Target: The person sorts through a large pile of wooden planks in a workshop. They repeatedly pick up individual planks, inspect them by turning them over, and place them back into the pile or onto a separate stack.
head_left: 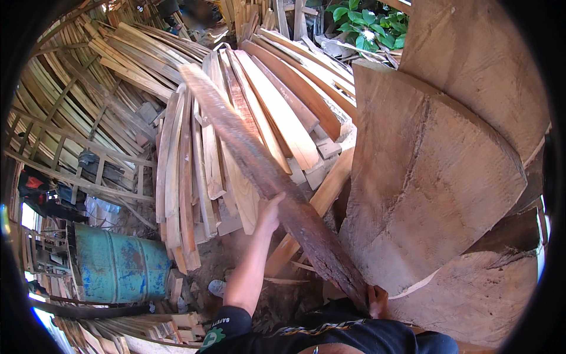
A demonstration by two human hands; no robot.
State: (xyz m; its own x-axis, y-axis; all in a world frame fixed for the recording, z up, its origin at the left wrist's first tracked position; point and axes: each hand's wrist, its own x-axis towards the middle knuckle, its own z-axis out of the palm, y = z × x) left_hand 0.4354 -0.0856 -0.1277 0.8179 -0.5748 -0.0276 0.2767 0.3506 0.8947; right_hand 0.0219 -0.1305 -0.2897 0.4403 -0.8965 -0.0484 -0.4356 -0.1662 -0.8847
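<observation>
A long, rough, dark reddish-brown wooden slab (247,147) runs diagonally from the upper middle down to my body. My left hand (271,213) grips its left edge about midway along, arm stretched out. My right hand (377,301) holds the slab's near end, close to my torso at the lower edge. The slab's far end is above a stack of pale planks (277,112).
Large thick sawn timber slabs (430,171) lean at the right. Heaps of thin offcuts and planks (106,100) fill the left and back. A blue-green metal drum (118,265) lies at lower left. Green leaves (365,23) show at the top.
</observation>
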